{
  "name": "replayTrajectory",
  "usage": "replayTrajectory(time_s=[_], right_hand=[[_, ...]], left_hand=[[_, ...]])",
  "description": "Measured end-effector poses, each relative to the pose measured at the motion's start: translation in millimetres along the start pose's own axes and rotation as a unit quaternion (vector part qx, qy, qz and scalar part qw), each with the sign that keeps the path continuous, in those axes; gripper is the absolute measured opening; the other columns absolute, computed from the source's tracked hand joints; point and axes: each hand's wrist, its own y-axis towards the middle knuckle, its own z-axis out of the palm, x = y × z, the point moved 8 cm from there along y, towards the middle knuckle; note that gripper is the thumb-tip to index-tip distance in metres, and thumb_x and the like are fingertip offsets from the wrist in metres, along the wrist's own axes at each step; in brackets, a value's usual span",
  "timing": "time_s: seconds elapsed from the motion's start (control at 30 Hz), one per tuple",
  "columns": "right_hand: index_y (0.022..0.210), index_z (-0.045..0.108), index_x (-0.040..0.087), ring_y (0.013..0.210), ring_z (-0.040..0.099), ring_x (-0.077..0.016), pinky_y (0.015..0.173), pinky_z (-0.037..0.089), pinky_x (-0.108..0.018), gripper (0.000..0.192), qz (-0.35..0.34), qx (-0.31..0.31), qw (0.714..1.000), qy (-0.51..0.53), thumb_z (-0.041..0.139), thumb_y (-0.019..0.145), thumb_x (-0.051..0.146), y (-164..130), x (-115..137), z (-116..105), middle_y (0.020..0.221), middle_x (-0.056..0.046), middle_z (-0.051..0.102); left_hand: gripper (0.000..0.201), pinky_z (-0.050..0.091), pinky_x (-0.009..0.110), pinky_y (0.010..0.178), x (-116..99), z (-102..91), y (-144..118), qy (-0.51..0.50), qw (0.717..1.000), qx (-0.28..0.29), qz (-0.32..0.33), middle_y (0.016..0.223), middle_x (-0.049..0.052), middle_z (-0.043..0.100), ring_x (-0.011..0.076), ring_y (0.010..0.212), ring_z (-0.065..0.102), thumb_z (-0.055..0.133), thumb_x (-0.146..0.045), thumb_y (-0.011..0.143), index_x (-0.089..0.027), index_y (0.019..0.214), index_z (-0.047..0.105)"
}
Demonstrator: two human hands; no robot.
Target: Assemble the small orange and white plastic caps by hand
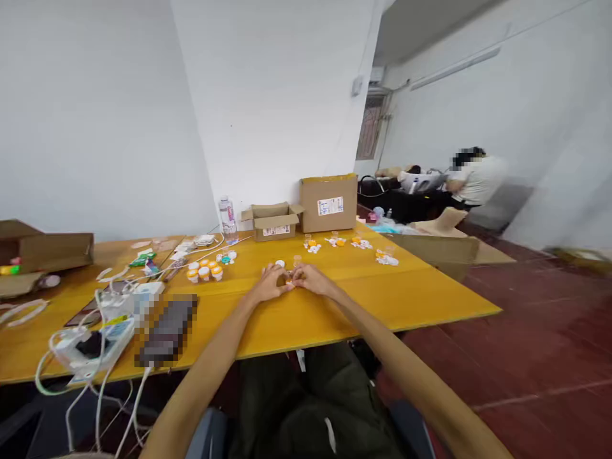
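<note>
Taking the small open carton (273, 224) as our landmark, we see well to its left another carton (57, 253), flaps apart, with yellow, green and pink pieces in it. Between them, nearer us, stands a cluster of white-and-orange pots (204, 273); we cannot see inside. A clear bottle (228, 222) stands just left of the landmark, whose own contents we cannot make out. In front of the landmark, our left hand (269, 285) has its fingers bent inward, and our right hand (312, 280) meets it with fingers drawn narrow. A small pale part (289, 282) lies between the two sets of fingertips, neither hand clearly nearer; it is too small for us to read its long axis, and we cannot tell which fingers grip it. A clear cup (297, 259) sits just beyond them, towards the landmark. Right of the landmark stands a taller carton (327, 220), seemingly closed, and before it and farther right lie small heaps of orange and white parts (313, 248).
</note>
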Motion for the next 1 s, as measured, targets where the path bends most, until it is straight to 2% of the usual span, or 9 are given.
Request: replayTrajectory(time_s=[0.73, 1.0], right_hand=[[0.058, 0.071, 0.018, 0.077, 0.067, -0.0189, 0.071, 0.049, -0.025, 0.020, 0.043, -0.009, 0.999, -0.028, 0.060, 0.065, 0.003, -1.0, -1.4, -4.1, 0.074, -0.003, 0.074], [0.057, 0.069, 0.018, 0.071, 0.065, -0.0173, 0.066, 0.047, -0.023, 0.018, 0.062, -0.036, 0.996, -0.050, 0.060, 0.066, 0.005, -3.1, -1.1, -6.4, 0.070, -0.002, 0.072]], left_hand=[[0.016, 0.038, 0.043, 0.093, 0.2, 0.5, -1.1, -0.011, 1.000, 0.000, 0.008, 0.098, 0.003, 0.062, 0.0257, 0.102, 0.051, 0.065, -0.040, 0.080, -0.025, 0.088, 0.063], [0.015, 0.038, 0.043, 0.093, -0.6, 0.0, -1.0, -0.013, 1.000, 0.001, 0.004, 0.096, 0.002, 0.061, 0.0257, 0.102, 0.050, 0.066, -0.037, 0.079, -0.025, 0.086, 0.062]])
